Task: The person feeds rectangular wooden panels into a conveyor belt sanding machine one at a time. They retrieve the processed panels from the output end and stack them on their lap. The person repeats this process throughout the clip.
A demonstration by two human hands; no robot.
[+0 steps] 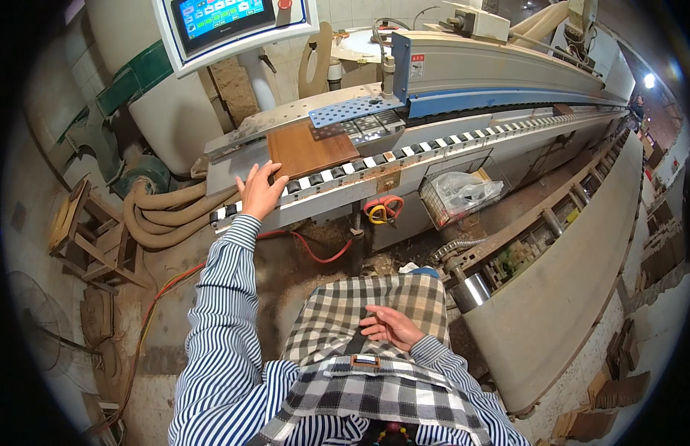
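Observation:
A flat brown wooden panel (311,146) lies on the infeed of a long machine, its far right corner beneath a blue perforated guard plate (352,111). My left hand (261,190) reaches out to the panel's near left corner with fingers spread; the fingertips are at its edge, and the hand grips nothing. Under that hand runs a row of black and white rollers (337,172) along the machine's near edge. My right hand (392,327) hangs in front of my checked apron (315,320), fingers loosely stretched and holding nothing.
A control screen (222,18) stands at the upper left. Below the rollers hang a wire basket (441,201) with clear plastic and orange-handled scissors (380,214). A grey conveyor belt (553,297) runs along my right. Ribbed hoses (155,215) and a wooden stool (92,230) are at left; a red air hose (322,259) crosses the floor.

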